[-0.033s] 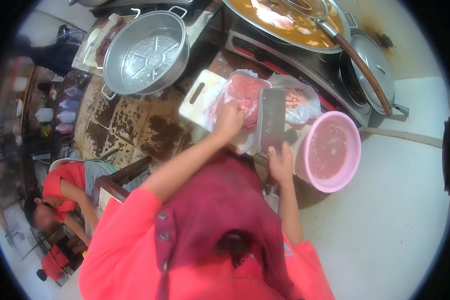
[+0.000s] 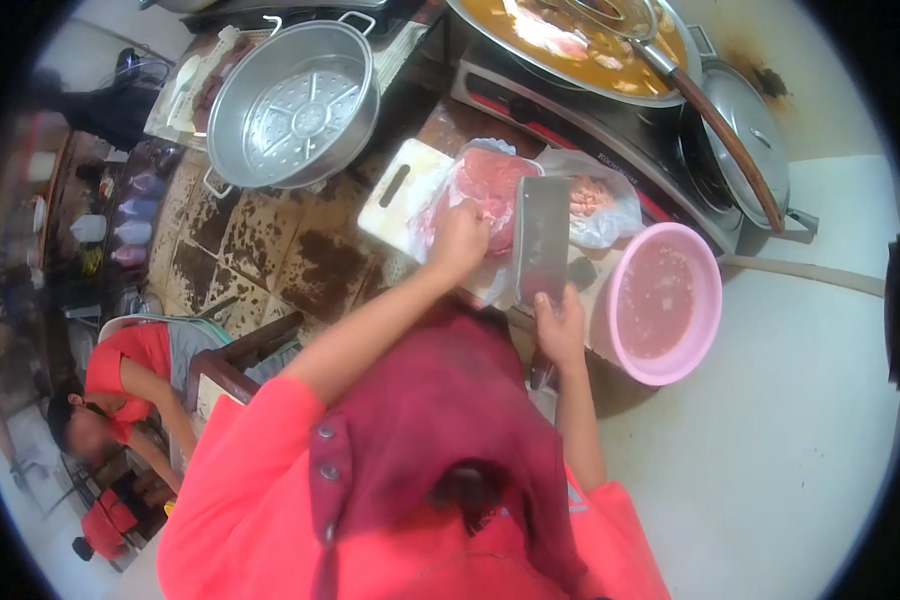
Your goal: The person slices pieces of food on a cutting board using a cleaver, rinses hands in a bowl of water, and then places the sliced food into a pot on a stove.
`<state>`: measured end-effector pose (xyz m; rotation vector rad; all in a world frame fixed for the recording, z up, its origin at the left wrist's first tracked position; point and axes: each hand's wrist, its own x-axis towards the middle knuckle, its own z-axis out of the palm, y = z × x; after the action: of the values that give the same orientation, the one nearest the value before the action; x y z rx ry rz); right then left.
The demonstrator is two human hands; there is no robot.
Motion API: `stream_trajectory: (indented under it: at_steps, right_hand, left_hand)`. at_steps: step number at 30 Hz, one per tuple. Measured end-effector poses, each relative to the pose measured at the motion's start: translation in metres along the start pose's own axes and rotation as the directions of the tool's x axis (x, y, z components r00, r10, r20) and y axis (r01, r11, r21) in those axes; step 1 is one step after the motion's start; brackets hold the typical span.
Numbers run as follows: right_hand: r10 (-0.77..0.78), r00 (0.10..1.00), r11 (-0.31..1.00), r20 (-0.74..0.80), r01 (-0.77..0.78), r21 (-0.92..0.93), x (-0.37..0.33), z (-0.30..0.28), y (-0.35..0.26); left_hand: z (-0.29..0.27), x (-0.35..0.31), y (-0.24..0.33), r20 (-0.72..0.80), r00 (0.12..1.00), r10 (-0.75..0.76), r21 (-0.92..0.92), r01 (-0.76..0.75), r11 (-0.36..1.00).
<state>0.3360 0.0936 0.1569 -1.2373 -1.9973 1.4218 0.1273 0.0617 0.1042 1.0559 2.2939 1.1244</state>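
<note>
My right hand (image 2: pixel 562 325) is closed round the handle of a wide, grey-bladed cleaver (image 2: pixel 542 235). Its blade points away from me, just right of a slab of raw red meat (image 2: pixel 490 178). My left hand (image 2: pixel 460 240) is closed on the near left edge of the meat, fingers curled into it; the fingertips are partly hidden. Under the meat are a thin plastic bag and a white cutting board (image 2: pixel 382 215) with a slot handle. Small pale pink pieces (image 2: pixel 590 193) lie in a clear plastic bag (image 2: pixel 625 215) to the right of the meat.
A pink basin (image 2: pixel 712 325) of cloudy reddish liquid stands at right. Ahead, a large pan (image 2: pixel 530 62) of orange broth sits on a stove, a wooden-handled strainer (image 2: pixel 725 130) across its rim. A perforated steamer pot (image 2: pixel 355 125) stands far left. Another person (image 2: pixel 135 365) sits at lower left.
</note>
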Motion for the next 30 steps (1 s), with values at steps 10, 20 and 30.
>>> stream_trajectory:
  at_steps: [10, 20, 30]
  right_hand:
    - [0.078, 0.991, 0.997, 0.106, -0.076, -0.023, 0.005, 0.010, 0.001]
    - [-0.026, 0.999, 0.991, 0.041, 0.032, -0.130, 0.056, 0.033, -0.014]
    - [0.043, 0.988, 0.992, 0.148, -0.025, -0.122, -0.016, 0.022, 0.001]
  left_hand:
    - [-0.031, 0.022, -0.008, 0.506, 0.783, -0.362, -0.350, 0.570, 0.743]
    - [-0.028, 0.017, -0.002, 0.480, 0.816, -0.322, -0.386, 0.526, 0.758]
    - [-0.044, 0.018, -0.026, 0.434, 0.807, -0.401, -0.470, 0.582, 0.663]
